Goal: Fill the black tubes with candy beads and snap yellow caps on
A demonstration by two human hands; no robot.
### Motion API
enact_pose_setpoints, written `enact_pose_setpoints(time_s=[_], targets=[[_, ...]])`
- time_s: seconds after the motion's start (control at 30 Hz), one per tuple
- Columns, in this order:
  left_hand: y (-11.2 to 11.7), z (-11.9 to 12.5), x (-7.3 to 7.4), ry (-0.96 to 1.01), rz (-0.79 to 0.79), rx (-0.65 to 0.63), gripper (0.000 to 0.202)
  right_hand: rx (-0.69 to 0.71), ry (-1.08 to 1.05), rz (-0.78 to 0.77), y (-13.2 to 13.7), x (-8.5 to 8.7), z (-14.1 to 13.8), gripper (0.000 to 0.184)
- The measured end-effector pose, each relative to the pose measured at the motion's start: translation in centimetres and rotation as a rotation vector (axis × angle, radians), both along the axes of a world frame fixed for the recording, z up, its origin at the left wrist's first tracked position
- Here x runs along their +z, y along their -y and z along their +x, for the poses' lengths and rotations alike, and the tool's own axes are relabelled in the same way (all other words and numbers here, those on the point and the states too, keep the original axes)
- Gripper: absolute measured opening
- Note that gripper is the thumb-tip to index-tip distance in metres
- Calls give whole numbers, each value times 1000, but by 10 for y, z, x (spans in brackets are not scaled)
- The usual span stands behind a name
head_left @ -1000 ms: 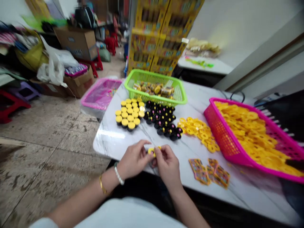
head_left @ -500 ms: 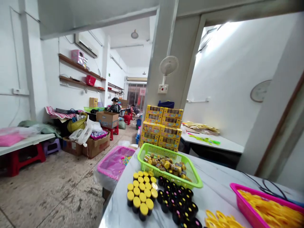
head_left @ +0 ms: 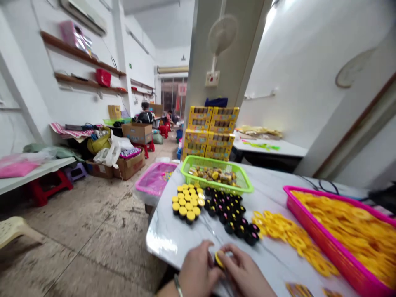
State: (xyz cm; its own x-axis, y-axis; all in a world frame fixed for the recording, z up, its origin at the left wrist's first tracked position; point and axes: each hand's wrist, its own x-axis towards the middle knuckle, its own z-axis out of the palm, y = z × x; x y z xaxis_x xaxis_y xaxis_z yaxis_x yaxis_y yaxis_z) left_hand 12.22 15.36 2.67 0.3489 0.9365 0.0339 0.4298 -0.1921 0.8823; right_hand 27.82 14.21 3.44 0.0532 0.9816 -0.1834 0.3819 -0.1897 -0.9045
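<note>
At the table's near edge, my left hand (head_left: 198, 266) and my right hand (head_left: 243, 270) close together around a small black pot with a yellow lid (head_left: 219, 260). The right fingers press at its yellow top while the left hand grips its side; part of the pot is hidden by fingers. Just beyond stand matching yellow-topped pots (head_left: 186, 200), grouped upright. To their right are open-looking black pots (head_left: 230, 208), some with pink or yellow spots inside. Loose yellow plastic rings (head_left: 291, 233) lie scattered beside my right hand.
A magenta basket (head_left: 289, 202) piled with yellow ring pieces stands at right. Behind the pots is a green basket (head_left: 247, 185) of brown-and-yellow pieces. Yellow boxes (head_left: 210, 136) are stacked at the back. A pink lined tub (head_left: 145, 181) stands left of the table. People sit far off.
My view has tilted down and come closer to the table. Both hands have come into view, holding the yellow-lidded pot.
</note>
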Motion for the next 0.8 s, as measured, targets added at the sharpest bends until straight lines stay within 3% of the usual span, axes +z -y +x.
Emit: enact_pose_setpoints(time_s=[0.03, 0.1, 0.27, 0.37, 0.47, 0.53, 0.63, 0.8], targets=[[1, -5, 4, 44, -21, 5, 56, -24, 4, -9, 3, 5, -6, 41], [-2, -18, 12, 107, -49, 54, 44, -78, -5, -15, -3, 14, -18, 32], [-34, -54, 23, 57, -32, 182, 29, -222, -90, -43, -52, 17, -46, 27], [-57, -70, 23, -5, 70, 349, 39, -239, -122, -44, -76, 10, -58, 42], [-83, -85, 23, 9, 223, 524, 62, -216, -112, -31, -86, 8, -64, 57], [-106, -94, 26, 121, 211, 502, 70, -180, -88, -21, -86, 10, -65, 57], [-150, -102, 30, 266, 94, 370, 61, -126, -47, -6, -83, 16, -65, 43], [-208, -87, 27, 353, -99, 188, 68, -108, 9, 28, -90, 21, -71, 23]])
